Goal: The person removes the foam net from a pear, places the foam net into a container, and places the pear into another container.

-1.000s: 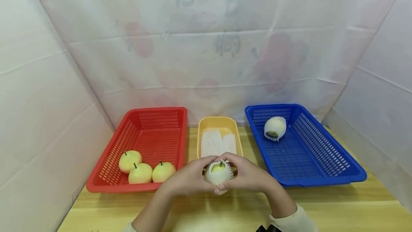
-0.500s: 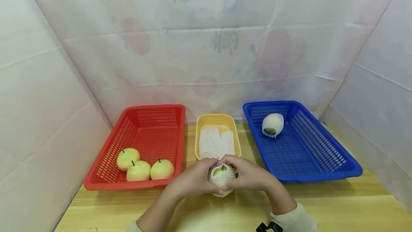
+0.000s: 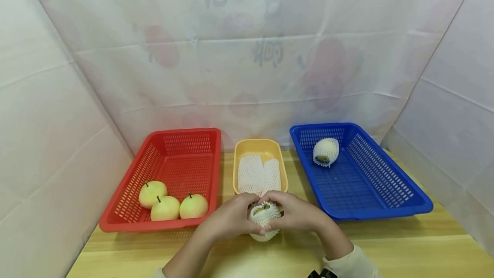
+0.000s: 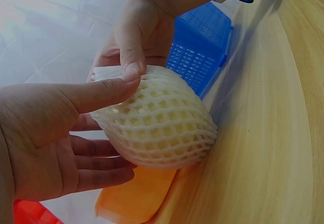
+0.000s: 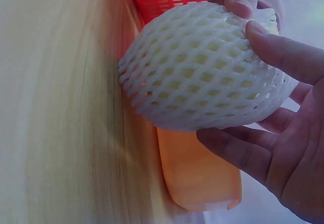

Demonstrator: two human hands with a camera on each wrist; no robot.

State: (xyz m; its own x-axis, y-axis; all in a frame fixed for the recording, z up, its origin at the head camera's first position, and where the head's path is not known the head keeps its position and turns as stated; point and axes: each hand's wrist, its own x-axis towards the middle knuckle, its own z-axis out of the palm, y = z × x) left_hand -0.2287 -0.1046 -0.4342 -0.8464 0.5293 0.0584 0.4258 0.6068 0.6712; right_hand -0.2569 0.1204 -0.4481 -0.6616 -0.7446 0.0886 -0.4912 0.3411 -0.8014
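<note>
A pale yellow pear in a white foam net sleeve (image 3: 265, 217) is held between both hands at the front middle. My left hand (image 3: 234, 214) grips it from the left, thumb on the near side of the net, fingers round the far side. From the right, my right hand (image 3: 298, 212) grips it likewise, and the two thumb tips meet on the mesh. In the left wrist view the foam net (image 4: 162, 120) covers the pear's side and narrows at its lower end. The pear's stem shows at the net's upper opening in the head view.
A red basket (image 3: 162, 226) at left holds three bare pears (image 3: 165, 208). Behind the hands, a yellow tray (image 3: 259, 142) contains white foam nets (image 3: 251, 174). A blue basket (image 3: 370, 213) at right has one netted pear (image 3: 326, 151). Cloth walls (image 3: 216, 72) enclose the wooden table (image 3: 231, 261).
The net's upper edge has come in closer round the stem, so less of the pear's yellow top shows. Both hands keep their grip and sit slightly lower in the head view.
</note>
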